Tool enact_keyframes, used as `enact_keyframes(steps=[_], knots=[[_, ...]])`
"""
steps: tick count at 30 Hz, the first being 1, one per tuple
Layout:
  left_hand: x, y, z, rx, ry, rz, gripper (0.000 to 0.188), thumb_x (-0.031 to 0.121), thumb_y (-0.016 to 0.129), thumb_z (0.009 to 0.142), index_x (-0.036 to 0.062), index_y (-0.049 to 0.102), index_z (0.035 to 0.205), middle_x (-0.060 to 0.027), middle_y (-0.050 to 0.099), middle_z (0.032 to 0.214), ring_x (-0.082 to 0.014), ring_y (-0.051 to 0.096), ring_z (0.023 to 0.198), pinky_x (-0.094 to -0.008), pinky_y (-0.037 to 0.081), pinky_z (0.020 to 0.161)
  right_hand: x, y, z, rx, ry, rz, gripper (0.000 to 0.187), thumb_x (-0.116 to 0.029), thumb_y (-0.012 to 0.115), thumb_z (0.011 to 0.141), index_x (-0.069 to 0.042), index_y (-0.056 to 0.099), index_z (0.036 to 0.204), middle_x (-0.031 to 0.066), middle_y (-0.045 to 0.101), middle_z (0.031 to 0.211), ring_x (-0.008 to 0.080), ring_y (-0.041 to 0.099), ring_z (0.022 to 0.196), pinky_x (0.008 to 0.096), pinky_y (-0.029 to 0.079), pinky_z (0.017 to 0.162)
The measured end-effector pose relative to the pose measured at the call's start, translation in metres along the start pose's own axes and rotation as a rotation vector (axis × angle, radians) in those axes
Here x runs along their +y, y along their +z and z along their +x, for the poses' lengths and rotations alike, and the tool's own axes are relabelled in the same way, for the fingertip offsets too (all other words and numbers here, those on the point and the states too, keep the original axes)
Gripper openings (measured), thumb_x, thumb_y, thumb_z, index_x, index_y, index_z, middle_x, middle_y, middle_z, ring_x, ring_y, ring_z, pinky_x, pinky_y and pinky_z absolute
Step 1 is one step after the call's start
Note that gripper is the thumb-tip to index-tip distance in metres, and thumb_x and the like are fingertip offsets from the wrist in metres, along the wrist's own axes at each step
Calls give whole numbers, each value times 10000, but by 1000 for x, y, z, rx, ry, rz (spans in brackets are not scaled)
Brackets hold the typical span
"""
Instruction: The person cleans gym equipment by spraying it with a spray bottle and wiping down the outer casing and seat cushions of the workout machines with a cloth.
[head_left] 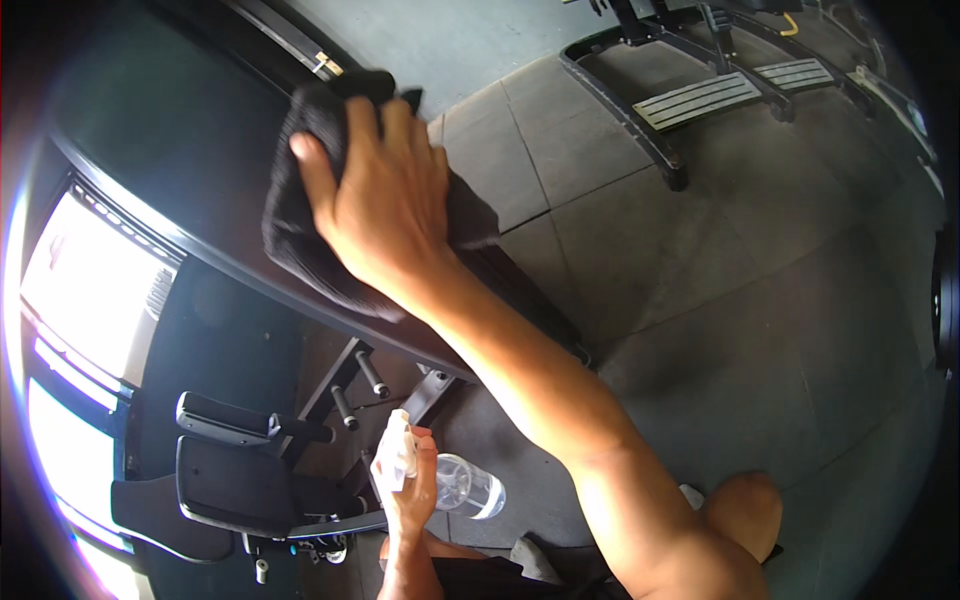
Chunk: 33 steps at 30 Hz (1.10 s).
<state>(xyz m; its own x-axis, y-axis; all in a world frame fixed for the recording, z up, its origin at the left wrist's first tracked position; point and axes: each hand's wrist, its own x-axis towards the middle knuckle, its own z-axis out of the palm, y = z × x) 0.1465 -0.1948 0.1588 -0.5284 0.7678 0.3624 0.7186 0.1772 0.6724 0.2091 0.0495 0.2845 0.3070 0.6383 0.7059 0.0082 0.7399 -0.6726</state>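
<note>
R hand [390,205], fingers half-spread, flat on black cloth [300,215] over dark panel [190,160]; L hand [410,492], apart from panel, fingers wrapped round spray bottle [466,486]. Cloth might slip w/ loose hold.

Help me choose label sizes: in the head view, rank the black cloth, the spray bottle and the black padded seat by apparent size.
1. Black cloth
2. Black padded seat
3. Spray bottle, partly covered by the left hand
</note>
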Motion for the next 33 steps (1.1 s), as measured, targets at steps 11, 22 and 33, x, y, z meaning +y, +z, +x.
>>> enact_keyframes(steps=[11,22,33], knots=[[9,-2,0,9,2,-58,183,147,666,913,-35,658,894,-75,595,769,-140,557,667,-297,450,627,96,-34,-97,-61,68,-10,331,-257,650,951,14,601,1135,190,576,1010,404,587,957,486,466,834],[-3,-10,-2,31,-42,-143,94,76,653,872,-17,654,889,-71,587,749,-146,556,670,-300,447,627,-18,-10,-48,-185,-385,-283,809,-547,554,935,-9,384,1515,367,229,1560,577,260,1399,654,252,1093],[-2,-12,8,-5,-35,-336,111,99,649,891,-12,647,883,-21,584,731,-75,530,647,-252,423,589,-118,43,99,171,-726,-318,732,-413,566,909,76,405,1430,382,347,1465,592,350,1338,729,308,1033]])
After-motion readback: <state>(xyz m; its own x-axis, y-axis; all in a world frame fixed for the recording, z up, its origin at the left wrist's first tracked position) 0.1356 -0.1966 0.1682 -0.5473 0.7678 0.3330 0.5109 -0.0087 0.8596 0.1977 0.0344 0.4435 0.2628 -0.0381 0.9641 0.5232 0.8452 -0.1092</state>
